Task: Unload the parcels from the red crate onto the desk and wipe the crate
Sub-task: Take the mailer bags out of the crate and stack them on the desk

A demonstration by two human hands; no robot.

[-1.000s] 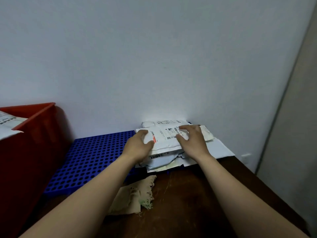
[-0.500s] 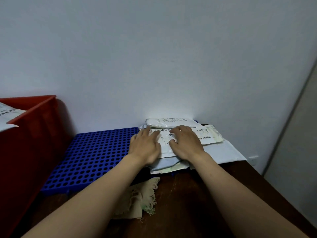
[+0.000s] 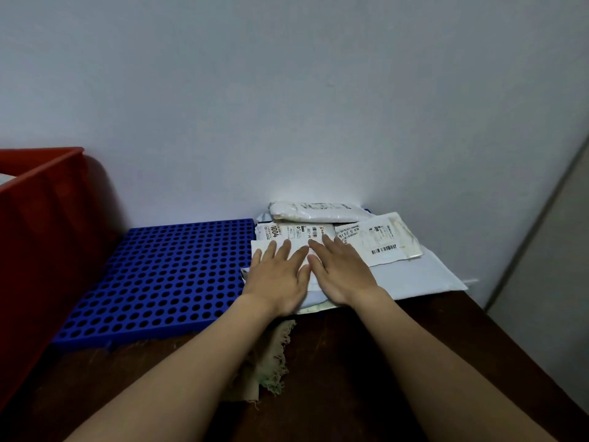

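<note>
Both hands lie flat, palms down, on a pile of parcels [image 3: 318, 232] at the far end of the desk [image 3: 350, 362], close to the wall [image 3: 287, 106]. The left hand [image 3: 280, 282] and right hand [image 3: 341, 275] sit side by side, nearly touching. Their fingers [image 3: 287, 250] are straight and slightly spread, pressing on the top white parcel [image 3: 261, 248] and curled round nothing.

Just beyond the fingertips lies a labelled parcel [image 3: 287, 232] marked "1004", and behind that a rolled white parcel [image 3: 318, 212] rests against the wall. To the right of the right hand's fingers, a flat parcel with a barcode label [image 3: 382, 240] lies at an angle. It sits on a large pale mailer [image 3: 420, 275] that spreads out beneath the pile towards the desk's right edge.

To the left of the left hand's fingers, a blue perforated panel [image 3: 165, 275] lies flat on the desk, its edge meeting the pile. Well beyond that panel, further left, stands the red crate [image 3: 47, 224], apart from both hands. A pale sliver shows inside it at the frame's edge, too small to identify.

Nearer the person than the fingers, a frayed, pale cloth [image 3: 271, 355] lies crumpled on the dark wood, partly hidden by the left forearm.
</note>
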